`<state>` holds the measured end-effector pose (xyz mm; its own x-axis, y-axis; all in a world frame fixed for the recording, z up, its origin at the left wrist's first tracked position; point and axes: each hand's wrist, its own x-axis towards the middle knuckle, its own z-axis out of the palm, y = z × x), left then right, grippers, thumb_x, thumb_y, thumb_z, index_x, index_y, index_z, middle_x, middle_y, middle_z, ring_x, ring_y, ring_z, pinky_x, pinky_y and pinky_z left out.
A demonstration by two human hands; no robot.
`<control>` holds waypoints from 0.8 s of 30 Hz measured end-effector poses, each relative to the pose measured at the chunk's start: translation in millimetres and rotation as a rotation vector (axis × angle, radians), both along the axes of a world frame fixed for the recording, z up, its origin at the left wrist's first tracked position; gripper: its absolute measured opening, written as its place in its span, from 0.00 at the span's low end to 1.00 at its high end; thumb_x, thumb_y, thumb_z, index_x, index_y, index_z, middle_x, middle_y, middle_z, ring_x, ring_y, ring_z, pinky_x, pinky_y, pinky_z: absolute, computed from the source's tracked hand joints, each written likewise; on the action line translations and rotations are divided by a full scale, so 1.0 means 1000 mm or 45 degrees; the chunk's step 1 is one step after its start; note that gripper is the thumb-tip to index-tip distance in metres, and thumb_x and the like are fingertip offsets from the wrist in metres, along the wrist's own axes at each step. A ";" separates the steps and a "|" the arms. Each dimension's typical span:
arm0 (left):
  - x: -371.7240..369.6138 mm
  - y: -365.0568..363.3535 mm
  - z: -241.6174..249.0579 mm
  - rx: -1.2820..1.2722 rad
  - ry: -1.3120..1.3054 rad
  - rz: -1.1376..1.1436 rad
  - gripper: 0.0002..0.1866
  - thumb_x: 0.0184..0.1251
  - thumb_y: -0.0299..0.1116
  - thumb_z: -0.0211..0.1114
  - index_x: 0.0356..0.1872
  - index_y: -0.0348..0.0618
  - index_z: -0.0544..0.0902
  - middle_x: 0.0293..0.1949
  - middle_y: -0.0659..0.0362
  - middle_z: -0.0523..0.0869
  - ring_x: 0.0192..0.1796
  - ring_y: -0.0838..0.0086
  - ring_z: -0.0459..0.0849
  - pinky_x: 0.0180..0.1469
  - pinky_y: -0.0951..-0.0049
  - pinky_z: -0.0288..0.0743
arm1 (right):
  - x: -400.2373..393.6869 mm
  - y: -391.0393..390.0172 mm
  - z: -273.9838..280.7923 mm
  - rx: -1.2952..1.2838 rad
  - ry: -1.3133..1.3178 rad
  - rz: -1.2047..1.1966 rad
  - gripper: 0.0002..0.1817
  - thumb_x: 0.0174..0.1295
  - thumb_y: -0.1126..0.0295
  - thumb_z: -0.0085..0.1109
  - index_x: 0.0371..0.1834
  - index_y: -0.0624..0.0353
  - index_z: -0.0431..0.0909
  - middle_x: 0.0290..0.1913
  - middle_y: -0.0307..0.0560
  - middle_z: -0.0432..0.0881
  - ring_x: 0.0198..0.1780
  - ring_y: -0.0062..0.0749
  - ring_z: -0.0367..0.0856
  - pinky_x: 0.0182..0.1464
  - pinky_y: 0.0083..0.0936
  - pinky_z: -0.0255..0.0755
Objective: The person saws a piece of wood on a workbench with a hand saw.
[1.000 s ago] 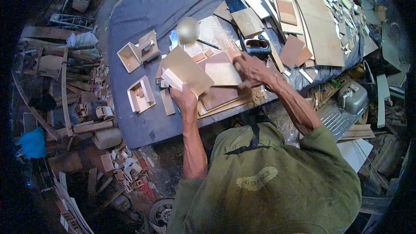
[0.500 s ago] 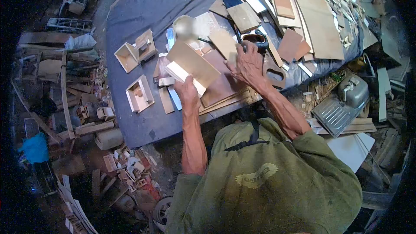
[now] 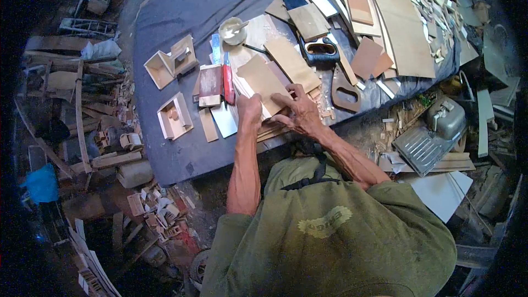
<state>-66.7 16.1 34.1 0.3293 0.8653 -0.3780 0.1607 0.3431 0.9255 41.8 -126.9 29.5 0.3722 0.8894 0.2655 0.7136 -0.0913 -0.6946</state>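
A thin tan board (image 3: 263,78) with a pale strip (image 3: 247,89) along its left side lies tilted near the table's front edge. My left hand (image 3: 250,111) is closed on the strip and the board's near left corner. On the board's right side rests my right hand (image 3: 301,111), thumb and fingers apart around its near right corner. Left of the board are a red-handled tool (image 3: 227,80) and a small block with a dark red face (image 3: 211,83). Another tan board (image 3: 292,65) lies just beyond my right hand.
Small wooden boxes (image 3: 175,116) stand at the table's left. Behind the board is a cup (image 3: 233,31). Two saws, one black-handled (image 3: 320,51), one wooden-handled (image 3: 345,94), lie to the right, beside heaped wood offcuts (image 3: 404,27). A metal sink (image 3: 426,143) sits off the table.
My right hand has moved left and nearer, from beside the black saw handle to the board. My left hand and the board have shifted right. The red-handled tool now shows.
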 end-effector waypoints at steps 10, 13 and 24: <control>-0.002 -0.008 0.009 0.001 0.121 -0.019 0.23 0.58 0.24 0.59 0.54 0.18 0.74 0.44 0.43 0.84 0.39 0.58 0.87 0.37 0.60 0.84 | -0.011 -0.002 -0.012 0.076 -0.019 -0.085 0.32 0.48 0.54 0.79 0.60 0.39 0.81 0.57 0.54 0.72 0.54 0.50 0.77 0.50 0.39 0.79; -0.003 -0.006 0.002 0.014 0.180 -0.026 0.22 0.58 0.25 0.59 0.52 0.17 0.75 0.42 0.43 0.84 0.38 0.58 0.87 0.36 0.59 0.83 | -0.013 -0.002 -0.009 0.057 -0.016 -0.089 0.32 0.47 0.55 0.79 0.60 0.40 0.81 0.57 0.55 0.73 0.54 0.51 0.77 0.51 0.40 0.78; 0.015 -0.014 0.023 0.269 0.761 -0.073 0.21 0.63 0.29 0.58 0.48 0.16 0.78 0.45 0.28 0.85 0.50 0.42 0.87 0.52 0.52 0.79 | -0.022 -0.004 -0.005 0.020 -0.188 -0.194 0.31 0.51 0.49 0.74 0.60 0.40 0.80 0.58 0.55 0.72 0.61 0.54 0.70 0.58 0.47 0.70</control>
